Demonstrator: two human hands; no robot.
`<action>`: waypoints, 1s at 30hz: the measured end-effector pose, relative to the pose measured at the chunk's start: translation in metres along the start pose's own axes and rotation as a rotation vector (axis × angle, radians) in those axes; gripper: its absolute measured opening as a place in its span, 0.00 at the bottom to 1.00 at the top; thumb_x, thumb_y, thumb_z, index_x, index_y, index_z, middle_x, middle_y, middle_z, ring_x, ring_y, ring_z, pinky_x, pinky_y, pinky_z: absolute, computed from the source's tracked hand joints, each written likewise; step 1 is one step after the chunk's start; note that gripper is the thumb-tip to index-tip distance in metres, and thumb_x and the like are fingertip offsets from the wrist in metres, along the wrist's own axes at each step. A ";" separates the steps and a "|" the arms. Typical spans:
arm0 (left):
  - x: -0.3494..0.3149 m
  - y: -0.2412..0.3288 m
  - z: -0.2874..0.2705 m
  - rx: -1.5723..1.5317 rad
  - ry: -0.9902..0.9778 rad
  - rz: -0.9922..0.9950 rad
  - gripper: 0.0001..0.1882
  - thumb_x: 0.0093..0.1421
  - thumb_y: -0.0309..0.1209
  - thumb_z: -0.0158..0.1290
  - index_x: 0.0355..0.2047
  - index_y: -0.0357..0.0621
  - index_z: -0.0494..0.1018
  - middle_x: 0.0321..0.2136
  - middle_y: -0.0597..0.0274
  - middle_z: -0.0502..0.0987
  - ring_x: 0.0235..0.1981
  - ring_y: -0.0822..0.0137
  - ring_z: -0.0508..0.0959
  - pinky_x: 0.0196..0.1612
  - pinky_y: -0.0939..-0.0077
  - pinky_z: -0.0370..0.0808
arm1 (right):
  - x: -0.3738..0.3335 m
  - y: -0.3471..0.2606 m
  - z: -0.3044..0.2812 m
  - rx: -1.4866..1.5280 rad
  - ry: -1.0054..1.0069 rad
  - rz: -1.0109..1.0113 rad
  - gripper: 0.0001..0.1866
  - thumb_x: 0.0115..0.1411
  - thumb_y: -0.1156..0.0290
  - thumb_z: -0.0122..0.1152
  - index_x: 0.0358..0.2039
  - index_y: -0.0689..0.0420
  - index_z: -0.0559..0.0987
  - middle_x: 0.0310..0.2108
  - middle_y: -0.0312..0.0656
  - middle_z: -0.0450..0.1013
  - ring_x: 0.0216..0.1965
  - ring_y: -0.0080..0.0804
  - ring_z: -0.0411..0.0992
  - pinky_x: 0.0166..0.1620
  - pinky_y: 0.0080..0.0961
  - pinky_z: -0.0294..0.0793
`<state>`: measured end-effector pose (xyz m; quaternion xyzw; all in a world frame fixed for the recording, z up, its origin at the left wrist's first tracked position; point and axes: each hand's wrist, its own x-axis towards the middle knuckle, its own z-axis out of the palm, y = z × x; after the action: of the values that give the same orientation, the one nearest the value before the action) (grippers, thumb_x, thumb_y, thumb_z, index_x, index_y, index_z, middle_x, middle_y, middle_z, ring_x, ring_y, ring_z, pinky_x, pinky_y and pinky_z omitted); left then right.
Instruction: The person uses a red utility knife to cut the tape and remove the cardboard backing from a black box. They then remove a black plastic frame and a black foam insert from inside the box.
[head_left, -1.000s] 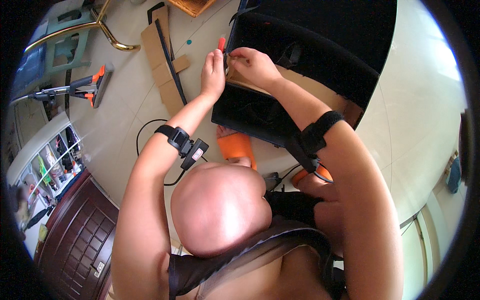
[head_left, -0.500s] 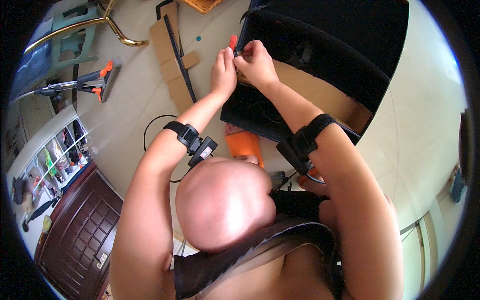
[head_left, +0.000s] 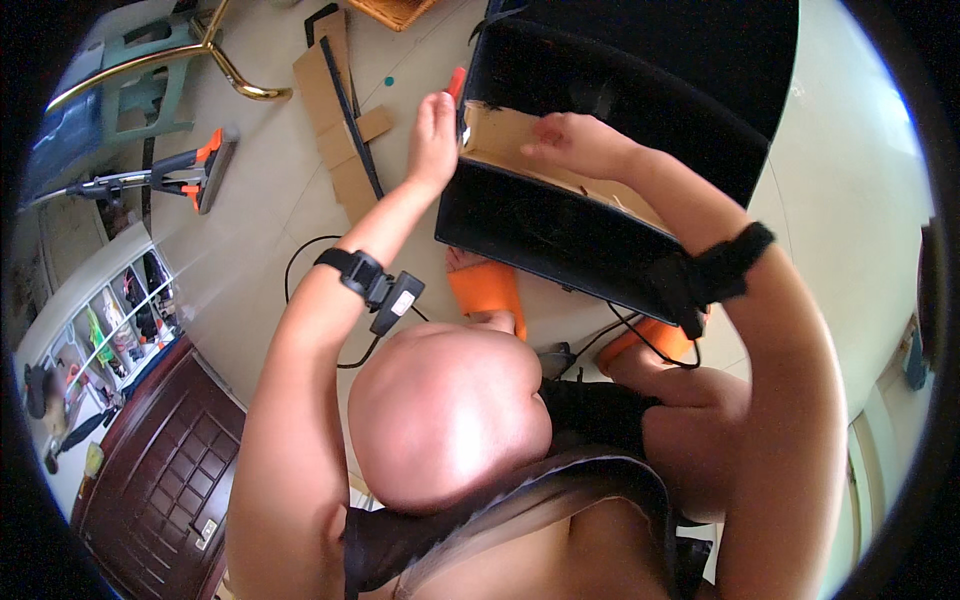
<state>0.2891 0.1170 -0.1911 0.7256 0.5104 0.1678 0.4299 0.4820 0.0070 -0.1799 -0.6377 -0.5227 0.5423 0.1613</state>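
Note:
A large black box point(head_left: 540, 215) stands on the floor in front of me, with bare brown board point(head_left: 500, 135) showing along its inside. At its left edge my left hand point(head_left: 433, 145) is closed, fingers together. A red-orange handle point(head_left: 456, 82) sticks up behind those fingers; the rest of that tool is hidden, so its kind does not show. My right hand point(head_left: 585, 145) hovers over the brown strip, apart from the left. Its fingers are curled with the tips close together, and whatever lies in them is too small to make out.
Flattened brown cardboard point(head_left: 335, 120) with a thin black strip point(head_left: 350, 120) lies left of the box. A squeegee mop point(head_left: 190, 170) and gold metal tubing point(head_left: 235, 75) are farther left. Below the box are my orange slippers point(head_left: 487, 290) and dark cables point(head_left: 640, 335).
My right hand has moved right, from beside the left hand at the box's edge to over the brown strip. The left hand stays at the edge. The box appears slightly farther left.

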 end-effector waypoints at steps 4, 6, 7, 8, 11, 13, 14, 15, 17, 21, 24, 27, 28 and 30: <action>0.006 0.022 -0.033 -0.253 -0.126 -0.003 0.16 0.63 0.39 0.41 0.42 0.38 0.64 0.24 0.71 0.65 0.24 0.82 0.62 0.27 0.87 0.61 | -0.046 -0.004 -0.008 -0.178 -0.094 -0.083 0.36 0.48 0.42 0.55 0.40 0.66 0.71 0.38 0.58 0.70 0.44 0.49 0.69 0.48 0.37 0.67; 0.005 0.032 -0.051 -0.198 -0.165 0.035 0.15 0.62 0.37 0.44 0.42 0.38 0.64 0.24 0.72 0.65 0.23 0.82 0.62 0.27 0.87 0.61 | -0.052 -0.007 -0.007 -0.269 -0.165 -0.039 0.35 0.48 0.43 0.56 0.41 0.65 0.71 0.39 0.58 0.70 0.44 0.49 0.69 0.48 0.38 0.67; 0.003 0.040 -0.058 -0.165 -0.193 0.023 0.16 0.61 0.38 0.45 0.42 0.38 0.65 0.24 0.72 0.65 0.23 0.82 0.62 0.27 0.87 0.61 | -0.053 -0.007 -0.006 -0.313 -0.200 -0.012 0.34 0.48 0.44 0.56 0.42 0.64 0.71 0.39 0.58 0.71 0.44 0.49 0.69 0.48 0.38 0.67; 0.000 0.045 -0.063 -0.131 -0.220 0.009 0.16 0.61 0.38 0.46 0.42 0.38 0.65 0.24 0.72 0.64 0.23 0.82 0.62 0.27 0.87 0.61 | -0.048 -0.003 -0.002 -0.344 -0.198 0.017 0.28 0.51 0.51 0.55 0.43 0.62 0.71 0.39 0.56 0.71 0.43 0.49 0.69 0.47 0.39 0.68; -0.004 0.049 -0.059 -0.058 -0.078 0.044 0.18 0.58 0.40 0.49 0.41 0.38 0.65 0.23 0.74 0.64 0.23 0.82 0.62 0.28 0.86 0.61 | -0.037 0.001 0.007 -0.276 -0.236 -0.054 0.22 0.53 0.59 0.53 0.44 0.59 0.71 0.39 0.55 0.71 0.43 0.48 0.70 0.46 0.38 0.69; -0.012 0.044 -0.053 -0.008 -0.019 -0.019 0.21 0.56 0.43 0.52 0.41 0.38 0.65 0.23 0.74 0.63 0.23 0.81 0.62 0.28 0.86 0.62 | -0.036 -0.010 0.023 -0.221 -0.106 0.011 0.18 0.54 0.63 0.51 0.43 0.59 0.71 0.38 0.54 0.72 0.43 0.47 0.70 0.45 0.38 0.70; -0.017 0.033 -0.050 -0.016 -0.004 -0.088 0.22 0.55 0.43 0.53 0.41 0.38 0.65 0.22 0.74 0.63 0.23 0.81 0.62 0.27 0.86 0.62 | -0.034 -0.018 0.030 -0.194 -0.045 0.039 0.17 0.54 0.65 0.50 0.43 0.58 0.71 0.38 0.54 0.72 0.43 0.46 0.70 0.44 0.37 0.70; -0.024 0.031 -0.042 0.006 -0.037 -0.093 0.25 0.52 0.45 0.56 0.40 0.39 0.64 0.22 0.73 0.63 0.22 0.80 0.61 0.26 0.85 0.62 | -0.033 -0.022 0.034 -0.199 -0.005 0.065 0.15 0.55 0.66 0.49 0.42 0.58 0.72 0.37 0.53 0.72 0.42 0.46 0.71 0.44 0.37 0.70; -0.038 0.021 -0.034 0.164 -0.160 -0.010 0.29 0.48 0.46 0.60 0.40 0.39 0.63 0.21 0.72 0.62 0.21 0.79 0.62 0.25 0.84 0.62 | -0.030 -0.027 0.040 -0.206 0.071 0.116 0.13 0.56 0.67 0.47 0.40 0.58 0.73 0.36 0.51 0.73 0.41 0.45 0.72 0.42 0.36 0.71; -0.065 -0.014 -0.008 0.102 -0.041 0.076 0.30 0.43 0.38 0.63 0.42 0.37 0.62 0.31 0.57 0.74 0.32 0.64 0.75 0.37 0.73 0.70 | -0.032 -0.018 0.048 -0.400 0.241 -0.062 0.16 0.58 0.56 0.46 0.31 0.56 0.73 0.23 0.47 0.74 0.28 0.43 0.75 0.31 0.35 0.74; -0.064 -0.005 -0.006 0.115 -0.038 -0.081 0.25 0.47 0.35 0.61 0.40 0.37 0.64 0.31 0.57 0.74 0.34 0.65 0.74 0.39 0.73 0.70 | -0.025 -0.012 0.047 -0.468 0.274 -0.121 0.19 0.57 0.52 0.46 0.27 0.56 0.72 0.18 0.46 0.73 0.24 0.43 0.74 0.27 0.35 0.74; -0.067 0.000 -0.009 0.157 -0.058 -0.118 0.18 0.51 0.33 0.57 0.38 0.38 0.65 0.30 0.59 0.73 0.32 0.71 0.72 0.38 0.77 0.68 | -0.025 -0.012 0.041 -0.465 0.267 -0.166 0.19 0.57 0.52 0.45 0.26 0.56 0.73 0.18 0.46 0.73 0.23 0.43 0.74 0.27 0.35 0.74; -0.067 0.001 -0.010 0.192 -0.061 -0.133 0.17 0.52 0.33 0.56 0.37 0.38 0.65 0.29 0.59 0.73 0.31 0.71 0.71 0.38 0.76 0.68 | -0.026 -0.013 0.040 -0.473 0.256 -0.169 0.19 0.57 0.52 0.45 0.27 0.55 0.73 0.18 0.46 0.73 0.23 0.43 0.74 0.28 0.35 0.74; -0.066 0.001 -0.010 0.237 -0.060 -0.119 0.16 0.53 0.34 0.54 0.37 0.39 0.64 0.27 0.55 0.73 0.30 0.64 0.72 0.36 0.72 0.68 | -0.028 -0.014 0.039 -0.487 0.243 -0.165 0.19 0.57 0.52 0.45 0.27 0.55 0.73 0.18 0.46 0.73 0.24 0.43 0.74 0.28 0.35 0.74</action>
<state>0.2553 0.0629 -0.1719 0.7444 0.5557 0.0590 0.3655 0.4456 -0.0245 -0.1682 -0.6732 -0.6648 0.3052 0.1084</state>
